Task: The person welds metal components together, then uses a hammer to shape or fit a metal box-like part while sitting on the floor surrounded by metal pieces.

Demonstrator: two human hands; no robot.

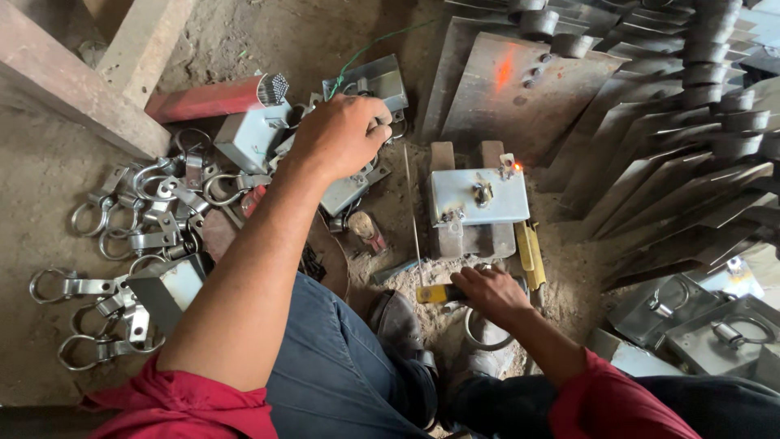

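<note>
My left hand [341, 134] reaches forward into a heap of grey metal brackets [370, 85], its fingers curled around a metal ring piece [388, 128]. Near my knee, my right hand [487, 293] grips a yellow electrode holder [433, 293]. A thin welding rod [413, 211] sticks up from the holder, away from me. Right of the rod, a small grey metal plate [479, 195] with a ring fitting rests on two wooden blocks [443, 154]. A spot [517, 167] at the plate's far right corner glows orange.
Several ring clamps [138, 211] lie scattered at left on the dirt floor. A red pack of electrodes [211, 97] lies beyond them by a wooden beam [65, 81]. Stacked metal blades [674, 122] fill the right. Finished boxes with rings [715, 333] sit at lower right.
</note>
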